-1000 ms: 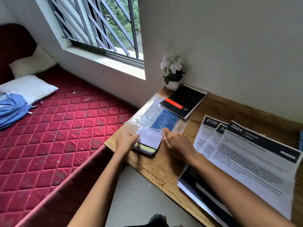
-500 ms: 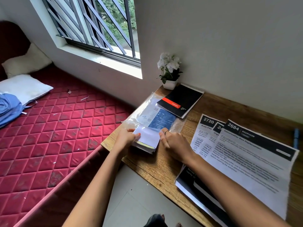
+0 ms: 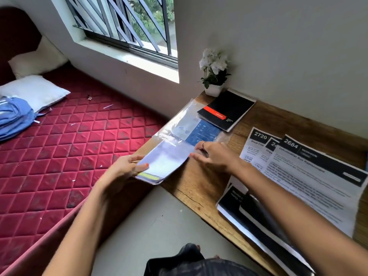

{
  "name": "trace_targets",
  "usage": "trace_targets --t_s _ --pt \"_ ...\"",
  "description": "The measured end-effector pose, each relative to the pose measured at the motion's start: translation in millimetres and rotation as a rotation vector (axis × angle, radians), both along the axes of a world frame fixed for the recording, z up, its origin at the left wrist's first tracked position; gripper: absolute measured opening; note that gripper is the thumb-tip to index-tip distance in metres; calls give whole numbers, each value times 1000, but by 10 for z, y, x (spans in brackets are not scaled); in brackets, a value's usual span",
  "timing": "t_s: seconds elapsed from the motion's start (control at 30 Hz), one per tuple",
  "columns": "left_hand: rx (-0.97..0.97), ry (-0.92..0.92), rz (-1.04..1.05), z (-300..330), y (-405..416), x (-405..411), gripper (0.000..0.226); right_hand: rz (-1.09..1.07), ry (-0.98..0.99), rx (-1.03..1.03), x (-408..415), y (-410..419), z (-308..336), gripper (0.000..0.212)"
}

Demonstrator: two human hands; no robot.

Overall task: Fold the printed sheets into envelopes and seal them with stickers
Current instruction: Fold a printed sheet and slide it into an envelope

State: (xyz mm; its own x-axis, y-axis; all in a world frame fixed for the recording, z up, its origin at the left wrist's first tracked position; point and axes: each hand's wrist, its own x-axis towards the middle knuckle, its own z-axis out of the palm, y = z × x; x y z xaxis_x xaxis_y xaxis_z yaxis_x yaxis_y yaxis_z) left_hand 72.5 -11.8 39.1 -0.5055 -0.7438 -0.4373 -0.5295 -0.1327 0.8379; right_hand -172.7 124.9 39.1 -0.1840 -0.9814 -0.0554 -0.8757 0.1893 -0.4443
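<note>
Likely a home bedroom: red mattress [image 3: 79,140], pillow [image 3: 33,90], wooden desk [image 3: 199,188] under a barred window [image 3: 123,22].

A small stack of white papers with a yellow strip along its near edge [image 3: 159,166] sits half out of a clear plastic sleeve holding blue and white printed cards [image 3: 191,128], at the left end of the tabletop and jutting past its edge. To the right, large white printed sheets with black headers numbered 2720 and 2684 [image 3: 310,176] lie flat and overlapping, fanned out over darker black-printed sheets [image 3: 253,214] near the front edge.
</note>
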Motion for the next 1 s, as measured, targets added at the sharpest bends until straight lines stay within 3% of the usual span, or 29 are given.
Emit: trace_targets --t_s 0.1,0.2,0.33,0.4,0.5,0.57,0.67,0.73,0.8,0.9,1.0 --pt "-15 -39 -9 64 -9 393 27 64 70 132 -37 -122 0 59" --pt "30 -29 21 126 3 743 26 99 105 202 -16 -215 -4 50" --pt "62 -44 -63 270 64 1134 45 60 109 187 25 -254 -48 38" --pt "83 -59 -81 392 81 1339 33 46 85 171 38 -267 -52 38" --pt "43 -20 -100 555 63 1596 57 64 89 131 36 -251 -57 39" --pt "35 68 -69 656 66 1590 48 51 33 79 14 -228 -68 36" --pt "21 184 -36 684 69 1298 51 -32 -105 22 -12 -200 -108 40" --pt "9 245 -47 631 80 938 30 -147 -287 -30 -12 -192 -99 49" --pt "-3 280 6 521 126 531 8 -308 -599 -96 -3 -162 -63 54" --pt "27 288 9 308 164 7 21 -541 -1104 -155 -20 -80 31 60" --pt "45 262 -8 154 186 -378 26 -590 -1264 -187 -52 1 87 38"
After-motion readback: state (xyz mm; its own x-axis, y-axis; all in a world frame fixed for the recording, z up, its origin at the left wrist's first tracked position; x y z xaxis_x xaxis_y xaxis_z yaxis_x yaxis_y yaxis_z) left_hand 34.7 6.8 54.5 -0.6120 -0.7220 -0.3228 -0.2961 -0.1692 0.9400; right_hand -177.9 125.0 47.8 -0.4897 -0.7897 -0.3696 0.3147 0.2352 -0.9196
